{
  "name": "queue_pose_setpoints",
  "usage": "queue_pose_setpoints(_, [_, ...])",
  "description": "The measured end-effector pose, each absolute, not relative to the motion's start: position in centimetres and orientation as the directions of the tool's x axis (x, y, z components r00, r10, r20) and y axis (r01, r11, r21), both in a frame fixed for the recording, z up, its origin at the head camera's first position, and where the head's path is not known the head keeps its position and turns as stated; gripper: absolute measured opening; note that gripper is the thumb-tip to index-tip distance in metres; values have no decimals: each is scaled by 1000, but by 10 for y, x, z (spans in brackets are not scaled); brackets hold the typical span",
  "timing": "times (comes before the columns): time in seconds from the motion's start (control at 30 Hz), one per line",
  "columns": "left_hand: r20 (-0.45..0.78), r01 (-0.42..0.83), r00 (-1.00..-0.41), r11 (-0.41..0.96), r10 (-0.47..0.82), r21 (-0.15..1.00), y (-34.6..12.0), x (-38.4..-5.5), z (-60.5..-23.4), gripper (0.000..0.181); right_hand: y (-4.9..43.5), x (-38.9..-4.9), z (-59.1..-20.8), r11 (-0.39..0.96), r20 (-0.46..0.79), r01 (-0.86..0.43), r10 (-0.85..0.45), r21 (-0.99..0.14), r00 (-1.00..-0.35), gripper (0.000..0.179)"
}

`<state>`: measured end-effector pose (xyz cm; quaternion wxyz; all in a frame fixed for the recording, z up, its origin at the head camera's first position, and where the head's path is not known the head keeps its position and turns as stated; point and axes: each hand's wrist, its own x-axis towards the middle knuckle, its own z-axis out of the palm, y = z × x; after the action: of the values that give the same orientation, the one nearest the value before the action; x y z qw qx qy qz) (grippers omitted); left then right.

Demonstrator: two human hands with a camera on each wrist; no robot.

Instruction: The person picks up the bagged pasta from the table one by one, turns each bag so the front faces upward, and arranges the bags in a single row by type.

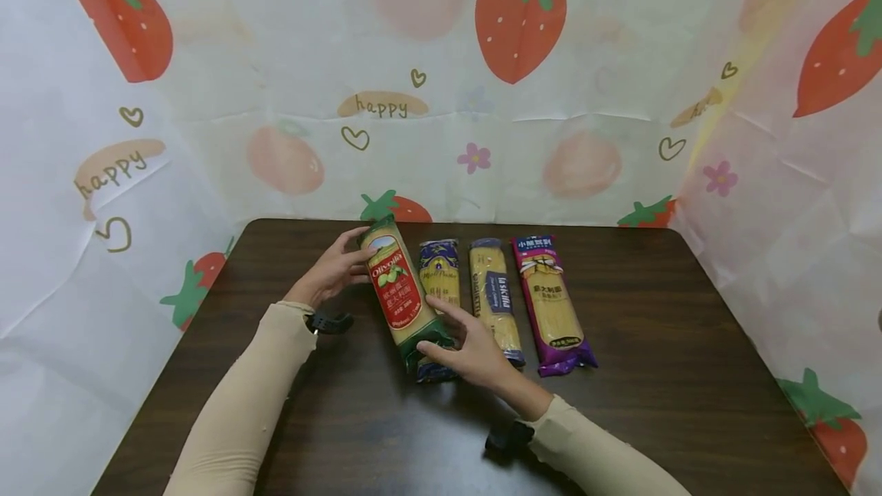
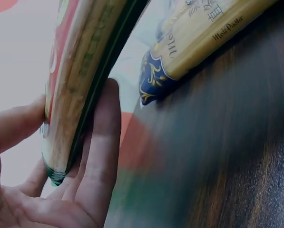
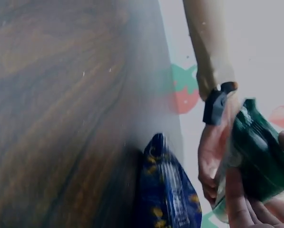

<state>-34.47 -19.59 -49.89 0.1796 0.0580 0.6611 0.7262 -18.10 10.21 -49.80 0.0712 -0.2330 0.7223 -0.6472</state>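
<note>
A green-and-red packet of spaghetti [image 1: 396, 282] is held tilted by both hands, its top leaning left. Near its upper end, my left hand [image 1: 335, 270] grips the left edge; the left wrist view shows the thumb on the front face and fingers [image 2: 103, 142] behind. The lower green end [image 3: 260, 156] lies between the thumb and fingers of my right hand [image 1: 478, 350]. Just right of it, and partly covered by it in the head view, is a blue-ended spaghetti packet [image 1: 439, 262] lying on the table.
Farther right on the dark wooden table [image 1: 661, 389] lie a spaghetti packet with a blue label [image 1: 498, 293] and a purple-and-pink spaghetti packet [image 1: 549, 297], roughly side by side. A strawberry-printed sheet [image 1: 441, 167] hangs behind the table and along its sides.
</note>
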Motion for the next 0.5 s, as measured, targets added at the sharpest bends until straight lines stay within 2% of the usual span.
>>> queue_pose_setpoints(0.27, [-145,-133,-938,61,314,989,-197,-351,-499,75,87,-179,-501,26,80,-104,-470,-994,-879,82])
queue_pose_setpoints(0.5, [-151,-115,-941,133,302,984,-191,-355,-495,72,71,-181,-500,187,-1,-86,-421,-979,-907,80])
